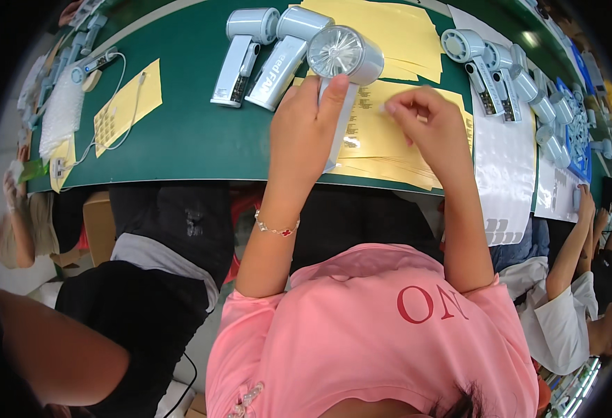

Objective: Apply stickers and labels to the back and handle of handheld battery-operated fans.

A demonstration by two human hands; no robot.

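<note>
Fan in hand [351,64]: light blue, head up, raised above the near part of the green table [187,129]. Front face shiny with creases fanning out from the centre; clear wrapping possible, not certain. Left hand [303,120] grasps it just below the head, thumb on the near side. Right hand [430,124] is apart from the fan, thumb and forefinger drawn together in a pinch; whether a small piece sits between the tips cannot be told.

Below both hands: printed yellow sheets [382,143], overlapping, with a further yellow pile [396,28] behind.

Progress, as judged: work on this fan is underway, since it has not been set down. Two fans lie just left of it, a wide-headed one [240,63] and a lettered one [288,56]; a group of fans [485,73] lies to the right on white plastic sheeting [497,167]. Which of these are finished and which remain cannot be told.
</note>
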